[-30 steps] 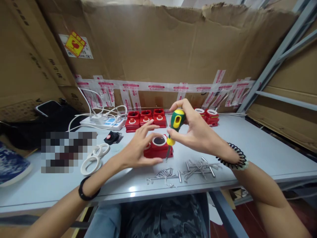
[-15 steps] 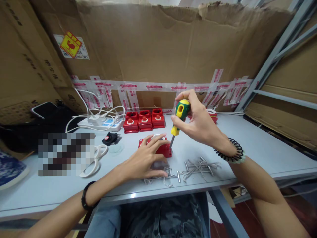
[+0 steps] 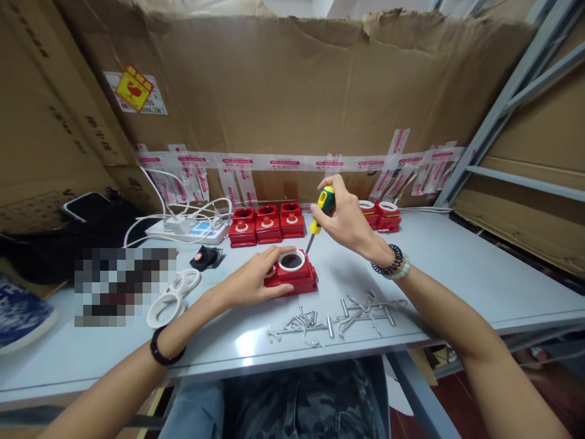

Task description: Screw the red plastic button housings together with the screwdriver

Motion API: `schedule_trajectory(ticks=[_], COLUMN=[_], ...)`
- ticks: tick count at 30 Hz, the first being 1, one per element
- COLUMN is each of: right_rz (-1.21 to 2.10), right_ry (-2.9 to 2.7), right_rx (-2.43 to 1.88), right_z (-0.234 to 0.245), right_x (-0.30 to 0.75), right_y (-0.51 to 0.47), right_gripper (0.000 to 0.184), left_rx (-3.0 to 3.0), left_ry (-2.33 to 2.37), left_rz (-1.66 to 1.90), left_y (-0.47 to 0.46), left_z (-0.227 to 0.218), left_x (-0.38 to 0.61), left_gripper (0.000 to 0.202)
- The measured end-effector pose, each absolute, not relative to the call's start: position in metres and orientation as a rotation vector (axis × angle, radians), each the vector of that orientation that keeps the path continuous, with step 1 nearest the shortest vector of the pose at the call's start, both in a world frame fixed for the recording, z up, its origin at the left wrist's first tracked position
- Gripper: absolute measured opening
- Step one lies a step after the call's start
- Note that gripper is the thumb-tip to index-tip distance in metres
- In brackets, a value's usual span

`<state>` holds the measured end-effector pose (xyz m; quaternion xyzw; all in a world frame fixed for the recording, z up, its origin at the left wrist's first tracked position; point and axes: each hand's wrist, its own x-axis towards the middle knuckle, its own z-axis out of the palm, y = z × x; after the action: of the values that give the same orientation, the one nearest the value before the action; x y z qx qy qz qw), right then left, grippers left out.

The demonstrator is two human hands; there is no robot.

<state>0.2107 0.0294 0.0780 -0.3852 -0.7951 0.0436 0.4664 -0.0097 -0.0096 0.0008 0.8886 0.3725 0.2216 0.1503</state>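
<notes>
A red housing (image 3: 301,281) with a white ring (image 3: 291,260) around a dark round opening lies on the table in front of me. My left hand (image 3: 256,274) grips its left part, the thumb along the near side and the fingers over the top. In my right hand (image 3: 343,213) is a screwdriver (image 3: 322,210) with a green and yellow handle, held tilted. Its tip reaches the far right corner of the housing; whether it sits on a screw I cannot tell. Several loose screws (image 3: 304,319) lie nearer to me.
Metal pins with grey cords (image 3: 368,308) lie at the front right. Three red units (image 3: 267,224) stand at the back beside a power strip (image 3: 192,229); more red units (image 3: 387,217) stand farther right. White rings (image 3: 165,309) and a black part (image 3: 205,257) lie left. Cardboard (image 3: 292,91) walls the back.
My left hand has moved from the screws to close on the housing's left part. The screwdriver has shifted from the near right to the far right corner.
</notes>
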Motion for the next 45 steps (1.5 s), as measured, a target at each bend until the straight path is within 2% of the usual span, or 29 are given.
schedule_trajectory(ticks=[8,12,16,18,22,28,31,35,38,42,45], right_rz=[0.011,-0.224,-0.508,-0.549,-0.408,-0.177,-0.27,-0.432,-0.292,-0.082,-0.079], right_ry=[-1.986,-2.037,-2.099,-2.144,-2.281,-2.507,-2.524,-2.533,-2.651,-2.804,-2.801], right_rx=[-0.996,-1.128,-1.397,-1.44,-1.35,-1.161,-1.24,-1.358,-1.302,-1.315,-1.335], right_z=[0.07,0.071,0.081,0.088,0.101,0.118,0.125,0.134,0.143,0.154,0.153], right_x=[0.207,0.202,0.193,0.189,0.186,0.193,0.193,0.186,0.184,0.192,0.195], right_y=[0.033,0.026,0.017,0.014,0.015,0.025,0.027,0.026,0.024,0.018,0.014], right_gripper=[0.026,0.025,0.036,0.035,0.022,0.03,0.022,0.033,0.021,0.032,0.026], left_rx=[2.551,2.558,2.563,2.559,2.559,2.57,2.574,2.578,2.575,2.576,2.573], left_ry=[1.06,1.061,1.067,1.065,1.048,1.053,1.047,1.044,1.038,1.038,1.038], left_rz=[0.628,0.631,0.612,0.611,0.613,0.591,0.581,0.591,0.587,0.594,0.594], left_y=[-0.01,-0.01,-0.01,-0.01,-0.01,-0.01,-0.01,-0.01,-0.01,-0.01,-0.01], left_z=[0.002,0.002,0.003,0.003,0.003,0.004,0.004,0.004,0.004,0.004,0.003], left_x=[-0.009,-0.009,-0.008,-0.009,-0.009,-0.009,-0.009,-0.009,-0.01,-0.01,-0.009], left_gripper=[0.06,0.06,0.059,0.059,0.058,0.058,0.059,0.059,0.059,0.06,0.06])
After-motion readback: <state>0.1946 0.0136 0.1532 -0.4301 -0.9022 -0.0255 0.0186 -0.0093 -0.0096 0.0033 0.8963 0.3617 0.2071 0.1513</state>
